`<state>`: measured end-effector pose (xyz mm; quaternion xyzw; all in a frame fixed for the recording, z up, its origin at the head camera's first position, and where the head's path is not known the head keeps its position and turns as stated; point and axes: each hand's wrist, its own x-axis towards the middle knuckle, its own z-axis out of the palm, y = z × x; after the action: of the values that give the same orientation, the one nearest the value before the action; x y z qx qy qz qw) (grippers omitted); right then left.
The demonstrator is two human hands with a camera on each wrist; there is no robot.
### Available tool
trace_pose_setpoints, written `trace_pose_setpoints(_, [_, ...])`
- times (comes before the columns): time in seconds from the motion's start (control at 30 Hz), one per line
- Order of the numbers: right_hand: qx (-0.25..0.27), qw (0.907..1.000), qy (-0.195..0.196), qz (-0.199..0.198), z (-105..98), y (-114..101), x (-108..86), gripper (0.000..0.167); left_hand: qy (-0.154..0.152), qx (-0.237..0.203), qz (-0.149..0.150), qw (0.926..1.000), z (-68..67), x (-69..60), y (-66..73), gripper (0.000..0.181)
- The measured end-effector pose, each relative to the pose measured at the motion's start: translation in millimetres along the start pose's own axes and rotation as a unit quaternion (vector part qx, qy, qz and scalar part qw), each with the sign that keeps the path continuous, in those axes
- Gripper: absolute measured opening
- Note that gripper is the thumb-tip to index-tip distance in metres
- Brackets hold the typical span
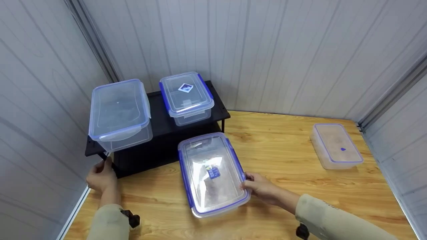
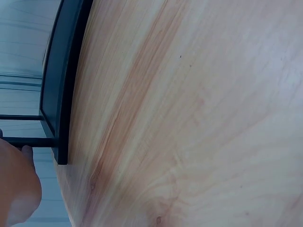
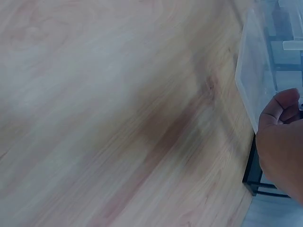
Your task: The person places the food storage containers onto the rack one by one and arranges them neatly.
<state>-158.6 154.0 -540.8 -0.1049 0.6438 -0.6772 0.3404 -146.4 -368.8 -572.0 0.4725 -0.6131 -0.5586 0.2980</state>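
In the head view my right hand [image 1: 263,188] grips the right edge of a clear food storage container [image 1: 213,196] with a blue-trimmed lid, in front of a black two-tier rack [image 1: 160,123]. The right wrist view shows the container's clear wall [image 3: 253,71] raised off the wooden surface, with thumb and fingers at its rim. My left hand [image 1: 103,176] holds the rack's front left post [image 2: 33,142], low at the corner; some of its fingers are hidden. Two more lidded containers sit on the rack's top: a large one [image 1: 118,110] at left and a smaller blue-clipped one [image 1: 186,93] at right.
A frosted lidded container [image 1: 338,146] rests on the wooden surface [image 1: 277,150] at the far right. Pale panelled walls [image 1: 267,56] bound the surface at the back and on both sides. The rack's left end stands close to the left wall.
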Motion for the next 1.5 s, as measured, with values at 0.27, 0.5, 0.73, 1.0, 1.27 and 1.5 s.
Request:
trace_pose_setpoints(0.27, [0.006, 1.0, 0.001, 0.003, 21, -4, 31.5, 0.034, 0.001, 0.005, 0.006, 1.0, -1.4, -0.2, 1.8, 0.019])
trace_pose_setpoints(0.5, [0.003, 0.9999, 0.008, 0.015, 38, -10, 55.8, 0.018, -0.009, 0.001, -0.002, 1.0, -4.1, 0.0, 3.4, 0.02])
trace_pose_setpoints(0.73, [0.008, 0.9996, 0.026, 0.012, 55, -12, 78.7, 0.011, -0.017, 0.011, 0.008, 0.9998, -3.1, 1.0, 2.6, 0.022])
trace_pose_setpoints(1.0, [0.03, 0.9984, 0.047, 0.01, 68, -14, 103.3, 0.026, -0.008, 0.024, 0.007, 0.9996, -3.2, 0.8, 1.6, 0.023])
trace_pose_setpoints(1.27, [0.027, 0.997, 0.073, 0.003, 77, -18, 124.7, 0.019, -0.006, 0.021, 0.005, 0.9997, -4.3, 0.9, 1.4, 0.026])
trace_pose_setpoints(1.5, [0.02, 0.9969, 0.076, -0.002, 82, -25, 142.3, 0.013, -0.007, -0.014, -0.013, 0.9998, -2.4, 0.2, 2.4, 0.021])
